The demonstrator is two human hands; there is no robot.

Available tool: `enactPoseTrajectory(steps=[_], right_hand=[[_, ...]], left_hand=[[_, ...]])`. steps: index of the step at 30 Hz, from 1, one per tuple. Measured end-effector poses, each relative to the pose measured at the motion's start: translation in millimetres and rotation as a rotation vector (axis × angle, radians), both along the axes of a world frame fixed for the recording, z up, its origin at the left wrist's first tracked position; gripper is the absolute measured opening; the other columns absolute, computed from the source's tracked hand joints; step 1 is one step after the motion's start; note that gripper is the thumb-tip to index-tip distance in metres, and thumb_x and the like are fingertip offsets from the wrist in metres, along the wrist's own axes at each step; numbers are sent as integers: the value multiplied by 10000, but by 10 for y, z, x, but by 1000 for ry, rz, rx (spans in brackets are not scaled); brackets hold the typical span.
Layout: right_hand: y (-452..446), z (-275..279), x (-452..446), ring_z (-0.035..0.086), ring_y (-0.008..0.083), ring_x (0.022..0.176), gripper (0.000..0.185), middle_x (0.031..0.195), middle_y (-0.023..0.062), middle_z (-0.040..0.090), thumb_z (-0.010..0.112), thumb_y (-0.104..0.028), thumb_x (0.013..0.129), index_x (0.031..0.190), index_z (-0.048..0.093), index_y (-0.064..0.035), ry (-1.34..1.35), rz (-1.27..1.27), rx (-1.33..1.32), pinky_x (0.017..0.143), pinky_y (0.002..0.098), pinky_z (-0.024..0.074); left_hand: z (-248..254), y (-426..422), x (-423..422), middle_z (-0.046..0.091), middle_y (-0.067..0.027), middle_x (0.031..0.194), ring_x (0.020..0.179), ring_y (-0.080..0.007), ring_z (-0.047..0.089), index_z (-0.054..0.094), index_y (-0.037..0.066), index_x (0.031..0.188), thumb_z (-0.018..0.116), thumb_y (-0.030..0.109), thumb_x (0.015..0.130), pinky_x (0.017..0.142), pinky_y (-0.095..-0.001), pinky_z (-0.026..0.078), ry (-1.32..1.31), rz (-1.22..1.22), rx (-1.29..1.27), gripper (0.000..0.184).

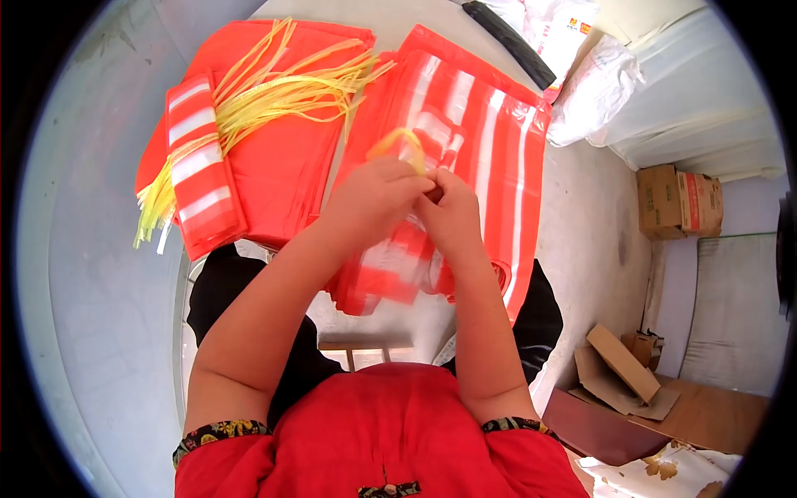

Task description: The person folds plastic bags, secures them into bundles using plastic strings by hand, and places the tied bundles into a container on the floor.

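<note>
Both my hands meet over the stack of red-and-white striped plastic sheets (498,141). My left hand (378,195) and my right hand (448,212) have their fingertips pinched together, close to a loop of yellow ribbon (403,137) that sticks up above them. Beneath the hands is a folded striped bundle (390,270), blurred and partly covered by them. To the left, a bunch of yellow ribbons (274,95) lies across red sheets (278,174). A narrow folded striped bundle (199,166) rests on those sheets, over some of the ribbons.
A black bar-shaped object (510,43) and white bags (594,91) are at the back right. Cardboard boxes (664,199) stand by the right wall. Opened cardboard (618,373) lies on a brown surface at the lower right.
</note>
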State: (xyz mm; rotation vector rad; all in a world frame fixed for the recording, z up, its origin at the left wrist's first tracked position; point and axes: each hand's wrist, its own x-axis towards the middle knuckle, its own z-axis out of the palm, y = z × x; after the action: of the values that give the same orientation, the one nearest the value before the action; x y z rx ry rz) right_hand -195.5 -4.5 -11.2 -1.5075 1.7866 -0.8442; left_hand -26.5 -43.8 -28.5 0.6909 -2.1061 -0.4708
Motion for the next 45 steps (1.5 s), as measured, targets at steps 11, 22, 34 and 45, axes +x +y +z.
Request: enactPoseTrajectory(steps=[11, 22, 34, 45], right_hand=[[79, -81, -51, 698, 215, 938, 246, 1047, 134, 719, 633, -231, 1016, 1138, 683, -23, -269, 26, -28, 811, 352, 537], [121, -94, -179, 586, 82, 784, 107, 878, 17, 626, 671, -131, 1024, 1062, 637, -37, -252, 201, -158, 689, 257, 487], [118, -173, -73, 596, 68, 724, 163, 866, 11, 621, 715, -43, 925, 1030, 593, -65, -657, -2, 3, 595, 244, 474], [124, -242, -66, 635, 155, 877, 349, 1066, 69, 645, 681, 5, 900, 1239, 707, -74, -124, 58, -221, 760, 291, 525]], left_hand=[[154, 51, -142, 712, -112, 1069, 1096, -346, 632, 686, 32, 1093, 720, 31, 833, 957, -446, 510, 51, 122, 243, 263], [146, -63, 68, 648, -105, 871, 866, -267, 630, 730, 24, 935, 756, 97, 862, 783, -392, 509, -96, -14, 482, 107], [51, -11, -19, 690, -37, 824, 779, -106, 632, 724, -16, 972, 736, 159, 953, 709, -300, 511, 78, 134, 921, 177], [10, 32, 31, 657, -41, 856, 771, -120, 611, 693, -15, 958, 735, 73, 940, 702, -304, 512, 74, 25, 754, 100]])
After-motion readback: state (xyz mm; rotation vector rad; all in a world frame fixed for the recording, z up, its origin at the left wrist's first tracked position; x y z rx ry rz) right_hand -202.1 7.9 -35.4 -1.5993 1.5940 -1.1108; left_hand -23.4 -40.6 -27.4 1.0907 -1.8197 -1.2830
